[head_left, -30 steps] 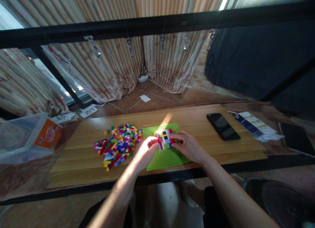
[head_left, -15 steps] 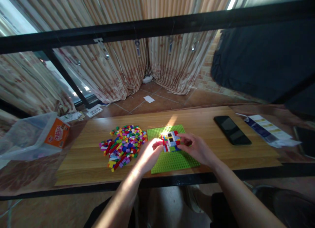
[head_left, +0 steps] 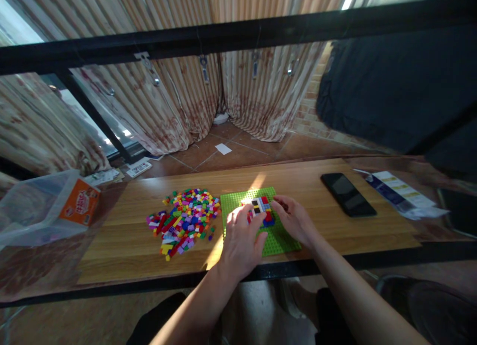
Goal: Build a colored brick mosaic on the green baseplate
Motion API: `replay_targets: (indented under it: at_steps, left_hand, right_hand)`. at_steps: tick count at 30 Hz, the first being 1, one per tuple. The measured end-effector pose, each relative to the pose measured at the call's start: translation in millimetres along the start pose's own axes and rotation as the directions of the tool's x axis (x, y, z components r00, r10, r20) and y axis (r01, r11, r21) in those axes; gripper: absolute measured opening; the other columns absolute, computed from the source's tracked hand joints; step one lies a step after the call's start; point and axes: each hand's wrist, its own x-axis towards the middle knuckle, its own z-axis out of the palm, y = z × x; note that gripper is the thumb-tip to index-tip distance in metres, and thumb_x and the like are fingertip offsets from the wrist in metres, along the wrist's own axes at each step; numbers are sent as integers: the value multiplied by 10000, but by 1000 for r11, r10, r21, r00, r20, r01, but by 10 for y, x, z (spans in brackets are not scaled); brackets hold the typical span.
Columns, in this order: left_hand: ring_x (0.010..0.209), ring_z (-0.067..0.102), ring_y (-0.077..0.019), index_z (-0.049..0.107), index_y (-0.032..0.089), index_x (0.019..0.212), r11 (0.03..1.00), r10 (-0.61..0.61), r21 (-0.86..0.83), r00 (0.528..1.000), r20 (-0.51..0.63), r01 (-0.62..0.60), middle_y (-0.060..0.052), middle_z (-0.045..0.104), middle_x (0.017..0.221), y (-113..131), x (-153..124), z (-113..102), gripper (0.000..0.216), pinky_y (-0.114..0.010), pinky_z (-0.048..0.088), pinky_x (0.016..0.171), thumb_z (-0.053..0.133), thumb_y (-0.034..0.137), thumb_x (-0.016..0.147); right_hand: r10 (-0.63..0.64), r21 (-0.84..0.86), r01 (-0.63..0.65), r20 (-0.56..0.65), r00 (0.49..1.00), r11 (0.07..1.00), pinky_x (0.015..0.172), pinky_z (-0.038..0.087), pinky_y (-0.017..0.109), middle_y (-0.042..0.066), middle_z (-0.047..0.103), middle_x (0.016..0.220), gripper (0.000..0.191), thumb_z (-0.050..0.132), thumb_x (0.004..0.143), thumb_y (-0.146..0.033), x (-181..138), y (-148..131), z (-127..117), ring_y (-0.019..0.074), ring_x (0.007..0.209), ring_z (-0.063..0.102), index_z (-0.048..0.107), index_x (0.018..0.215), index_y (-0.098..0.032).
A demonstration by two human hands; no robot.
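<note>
A flat build of toy bricks [head_left: 258, 206] in white, black, red, blue and yellow sits on the green baseplate [head_left: 283, 241]. My left hand [head_left: 242, 236] lies over its near left part, fingers stretched across the bricks and thumb held apart, hiding some of the build. Just beyond the right edge of the build is my right hand [head_left: 294, 220], its thumb and forefinger drawn together. Whatever may be between those fingertips is too small to make out. Loose colored bricks [head_left: 190, 218] form a pile left of the baseplate.
A black phone [head_left: 348, 194] lies on the right of the wooden tabletop [head_left: 122, 236]. Printed papers [head_left: 406, 193] are beyond it. At far left stands a clear plastic bin [head_left: 33, 206] with an orange label. A dark rail [head_left: 231, 34] crosses above, before curtains.
My left hand has moved right from the build's left edge and now lies over it. My right hand has drawn slightly off the build's right edge. The camera view has shifted slightly.
</note>
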Motion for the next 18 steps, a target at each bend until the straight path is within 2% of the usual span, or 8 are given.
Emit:
replay_targets:
  at_steps: [4, 8, 18]
  left_hand:
    - [1319, 408, -339, 537, 214, 1319, 990, 45, 129, 998, 46, -50, -148, 439, 1423, 128, -69, 176, 494, -571, 396, 1063, 633, 236, 835]
    - [1327, 398, -358, 508, 197, 1341, 975, 42, 218, 998, 53, -52, -174, 431, 1433, 159, -95, 246, 501, -627, 374, 1056, 594, 217, 847]
    - [1318, 409, -336, 500, 172, 1359, 977, 24, 210, 996, 89, -42, -171, 454, 1407, 162, -87, 242, 494, -568, 389, 1079, 525, 183, 865]
  right_hand:
    - [19, -42, -19, 2, 1000, 999, 830, 504, 355, 128, 703, 1074, 391, 493, 900, -413, -21, -14, 10, 214, 875, 663, 671, 1138, -158]
    - [15, -61, -13, 39, 999, 998, 833, 501, 363, 126, 694, 1070, 413, 503, 895, -427, -38, -32, 32, 219, 886, 655, 647, 1169, -154]
    - [8, -113, -7, 7, 1000, 994, 816, 491, 380, 119, 693, 1025, 438, 558, 859, -473, -33, -55, 92, 244, 905, 644, 656, 1144, -155]
